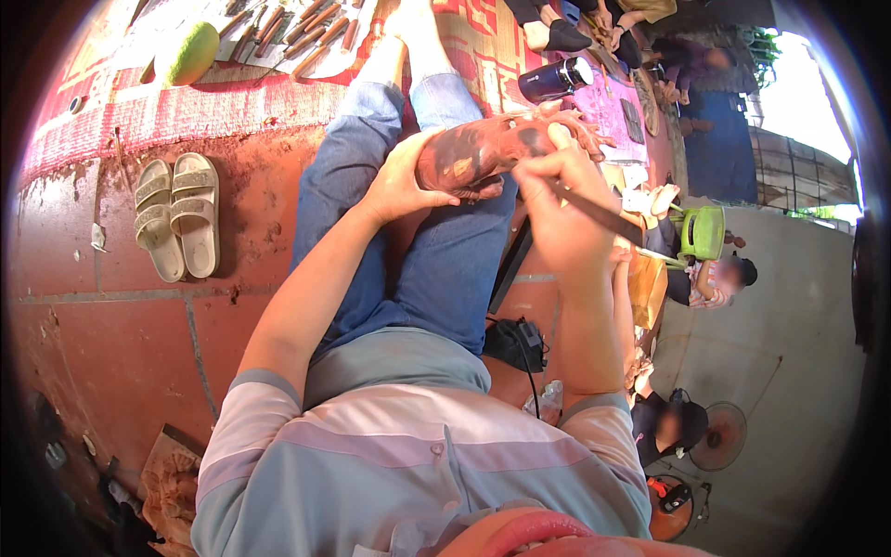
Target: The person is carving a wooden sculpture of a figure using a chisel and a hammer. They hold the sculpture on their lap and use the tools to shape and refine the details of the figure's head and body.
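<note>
A reddish-brown wood carving with dark patches and a jagged right end lies above my thighs. My left hand grips its rounded left end, the thumb along the lower side. Over the right part of the carving is my right hand, closed around a flat, dark-brown, bar-like tool. The tool's rear part sticks out to the lower right, while its working tip is hidden by my fingers. My fingers touch or nearly touch the carved surface.
Several wooden-handled carving tools and a green oval fruit lie on the red mat. Beige sandals stand on the tiles at left. A dark tumbler is beyond my knees. Other people sit at right, near a green chair.
</note>
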`<action>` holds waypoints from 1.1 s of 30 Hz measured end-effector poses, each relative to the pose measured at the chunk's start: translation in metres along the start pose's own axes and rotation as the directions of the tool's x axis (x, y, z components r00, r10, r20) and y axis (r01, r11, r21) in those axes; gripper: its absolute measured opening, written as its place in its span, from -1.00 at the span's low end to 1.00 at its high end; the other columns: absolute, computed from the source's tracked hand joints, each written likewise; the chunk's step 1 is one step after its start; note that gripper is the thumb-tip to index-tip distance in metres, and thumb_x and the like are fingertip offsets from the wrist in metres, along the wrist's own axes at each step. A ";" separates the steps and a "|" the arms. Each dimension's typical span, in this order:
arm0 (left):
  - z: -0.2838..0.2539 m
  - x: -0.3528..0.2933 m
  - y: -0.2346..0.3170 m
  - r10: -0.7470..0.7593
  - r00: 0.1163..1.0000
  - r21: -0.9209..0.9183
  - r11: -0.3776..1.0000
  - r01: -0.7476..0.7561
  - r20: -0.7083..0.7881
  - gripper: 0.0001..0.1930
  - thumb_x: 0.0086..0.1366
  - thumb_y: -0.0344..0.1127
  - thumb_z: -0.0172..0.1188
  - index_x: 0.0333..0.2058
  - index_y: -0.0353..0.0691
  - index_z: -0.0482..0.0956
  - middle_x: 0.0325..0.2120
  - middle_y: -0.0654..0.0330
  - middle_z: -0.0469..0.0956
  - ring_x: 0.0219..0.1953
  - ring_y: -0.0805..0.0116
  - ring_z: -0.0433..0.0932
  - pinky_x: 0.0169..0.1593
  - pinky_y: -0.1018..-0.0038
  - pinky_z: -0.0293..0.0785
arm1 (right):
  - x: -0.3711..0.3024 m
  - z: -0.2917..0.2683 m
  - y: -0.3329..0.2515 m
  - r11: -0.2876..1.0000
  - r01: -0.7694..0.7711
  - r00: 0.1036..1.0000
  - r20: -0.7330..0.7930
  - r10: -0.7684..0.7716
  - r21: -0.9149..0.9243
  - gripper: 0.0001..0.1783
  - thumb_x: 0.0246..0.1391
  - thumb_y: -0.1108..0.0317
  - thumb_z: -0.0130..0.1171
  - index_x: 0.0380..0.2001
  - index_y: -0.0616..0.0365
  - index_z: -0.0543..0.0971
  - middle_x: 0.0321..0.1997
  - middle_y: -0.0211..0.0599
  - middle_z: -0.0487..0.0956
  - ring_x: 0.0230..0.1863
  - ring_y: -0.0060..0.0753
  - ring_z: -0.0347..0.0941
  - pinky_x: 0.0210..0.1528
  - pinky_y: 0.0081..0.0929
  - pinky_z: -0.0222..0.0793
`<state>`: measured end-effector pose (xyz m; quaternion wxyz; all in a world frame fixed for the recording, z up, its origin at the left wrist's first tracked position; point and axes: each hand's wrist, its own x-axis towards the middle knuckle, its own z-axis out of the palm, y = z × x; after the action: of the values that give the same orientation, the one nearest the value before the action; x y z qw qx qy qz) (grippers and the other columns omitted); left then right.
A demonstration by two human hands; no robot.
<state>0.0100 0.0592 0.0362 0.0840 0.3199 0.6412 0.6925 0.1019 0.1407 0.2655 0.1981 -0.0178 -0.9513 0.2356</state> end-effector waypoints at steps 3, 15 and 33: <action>0.001 -0.002 0.000 0.007 1.000 0.013 1.000 -0.007 -0.010 0.05 -0.35 -0.08 0.58 0.18 -0.23 0.25 0.10 0.00 0.36 0.18 0.05 0.31 0.26 0.24 0.18 | -0.005 -0.001 0.002 0.996 0.062 0.996 0.069 -0.057 -0.063 -0.88 -0.16 0.53 0.32 -0.50 0.20 0.56 -0.52 -0.25 0.55 -0.25 -0.08 0.58 -0.06 -0.29 0.44; 0.001 0.000 0.000 0.011 1.000 -0.032 0.999 -0.011 -0.016 0.04 -0.36 -0.12 0.59 0.17 -0.22 0.25 0.10 0.02 0.36 0.18 0.07 0.31 0.26 0.25 0.19 | -0.013 -0.003 0.025 0.997 0.047 0.999 0.011 -0.048 0.055 -0.86 -0.22 0.56 0.34 -0.51 0.13 0.60 -0.45 -0.19 0.59 0.04 0.04 0.49 0.17 -0.13 0.29; 0.007 0.001 -0.013 -0.014 1.000 -0.160 0.987 0.018 0.027 0.08 -0.35 -0.15 0.60 0.20 -0.22 0.21 0.12 0.03 0.33 0.20 0.10 0.29 0.27 0.25 0.19 | -0.021 -0.003 0.050 0.973 0.175 0.984 -0.070 -0.166 0.153 -0.86 -0.20 0.60 0.33 -0.54 0.10 0.63 -0.57 -0.33 0.55 -0.09 -0.03 0.57 0.13 -0.22 0.37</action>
<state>0.0094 0.0680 0.0237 0.1232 0.3159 0.5847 0.7369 0.1194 0.1837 0.2377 0.2455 0.0728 -0.9215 0.2921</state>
